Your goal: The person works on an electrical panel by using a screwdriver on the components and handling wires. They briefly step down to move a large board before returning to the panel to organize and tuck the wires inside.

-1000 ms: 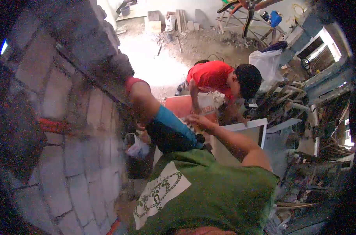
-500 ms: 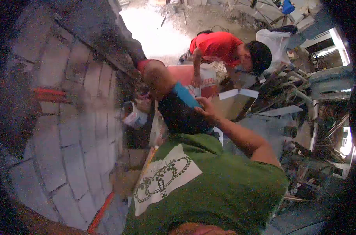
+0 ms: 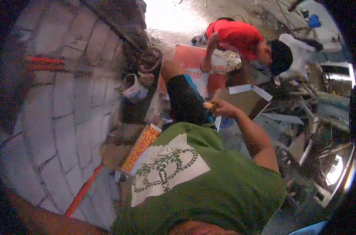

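Observation:
My right hand is closed, fingers together, beside the dark shorts on my leg. A small pale tan piece shows at its fingertips; what it is I cannot make out. Under the forearm lies an open brown cardboard box with white flaps. My left forearm crosses the bottom left corner, and its hand is out of sight. A box with a yellow and red patterned side stands at my left side, against the green shirt.
A co-worker in a red shirt bends over a red and white printed sheet or box. A block wall runs along the left, near a white bucket. Piled scrap and a white plastic bag are on the right.
The view has shifted, so the co-worker appears farther right. My right hand has moved slightly down and right, and the pale piece now shows at its fingertips. The patterned box shows more fully.

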Motion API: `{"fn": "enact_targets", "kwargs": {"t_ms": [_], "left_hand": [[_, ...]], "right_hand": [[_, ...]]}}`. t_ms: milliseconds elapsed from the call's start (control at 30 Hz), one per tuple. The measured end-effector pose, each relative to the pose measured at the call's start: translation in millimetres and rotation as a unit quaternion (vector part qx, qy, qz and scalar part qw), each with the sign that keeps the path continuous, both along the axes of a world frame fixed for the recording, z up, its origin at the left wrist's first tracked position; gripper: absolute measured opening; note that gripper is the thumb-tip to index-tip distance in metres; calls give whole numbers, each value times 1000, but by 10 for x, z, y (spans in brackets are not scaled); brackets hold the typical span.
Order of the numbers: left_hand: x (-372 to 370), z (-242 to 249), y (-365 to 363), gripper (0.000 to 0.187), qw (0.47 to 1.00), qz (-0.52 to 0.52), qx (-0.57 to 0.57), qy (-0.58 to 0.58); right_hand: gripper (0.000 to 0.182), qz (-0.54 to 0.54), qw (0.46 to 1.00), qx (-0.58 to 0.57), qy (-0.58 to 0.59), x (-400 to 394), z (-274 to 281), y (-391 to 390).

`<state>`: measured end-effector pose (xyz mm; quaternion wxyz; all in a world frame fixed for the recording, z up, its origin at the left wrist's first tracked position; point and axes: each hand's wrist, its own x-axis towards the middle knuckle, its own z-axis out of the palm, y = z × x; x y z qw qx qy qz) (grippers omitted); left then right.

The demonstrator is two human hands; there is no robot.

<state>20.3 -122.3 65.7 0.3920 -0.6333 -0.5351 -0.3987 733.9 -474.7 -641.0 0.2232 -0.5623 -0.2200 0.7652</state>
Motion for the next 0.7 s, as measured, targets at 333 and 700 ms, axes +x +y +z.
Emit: {"fn": "enact_targets", "kwargs": {"t_ms": [333,700], "left_hand": [[-378,114,-376,31,958,134,-4,252],[-897,58,-153,28,927,212,-134,279]], "right_hand": [[36,299,948,2,-106,43,492,792],[43,444,870,24,-212,-73,1301,1490]]}}
